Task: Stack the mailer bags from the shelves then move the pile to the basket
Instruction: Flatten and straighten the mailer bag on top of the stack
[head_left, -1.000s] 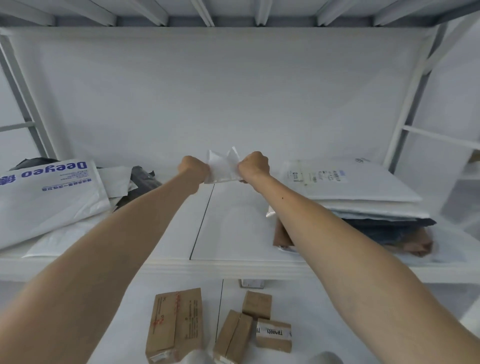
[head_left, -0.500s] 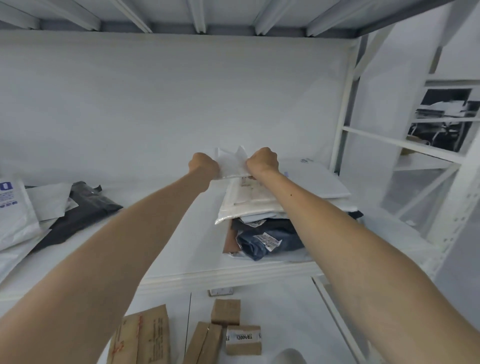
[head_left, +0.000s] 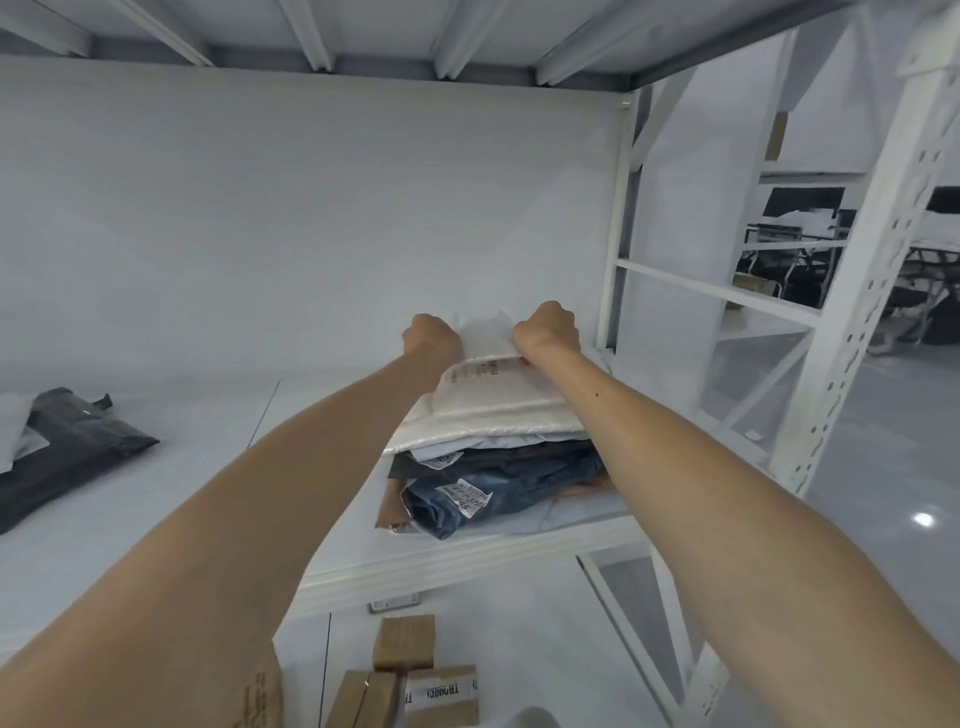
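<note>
Both my hands reach to the back of the white shelf (head_left: 467, 558). My left hand (head_left: 431, 338) and my right hand (head_left: 548, 332) grip the two ends of a small white mailer bag (head_left: 485, 338), fists curled. The bag hangs just over the far end of a pile of mailer bags (head_left: 498, 452) at the shelf's right side. That pile has a white padded mailer (head_left: 493, 405) on top, with dark blue, brown and pale bags under it. My forearms hide both sides of the pile. No basket is in view.
A black mailer bag (head_left: 67, 452) with a white one beside it lies at the shelf's left. Cardboard boxes (head_left: 415, 680) sit on the lower level. The rack's white upright (head_left: 852, 332) stands close on the right, with open floor beyond it.
The small white bag, held in both hands, has travelled right from the shelf's middle to above the right-hand pile. The view has swung right, and the left heap has mostly left the frame.
</note>
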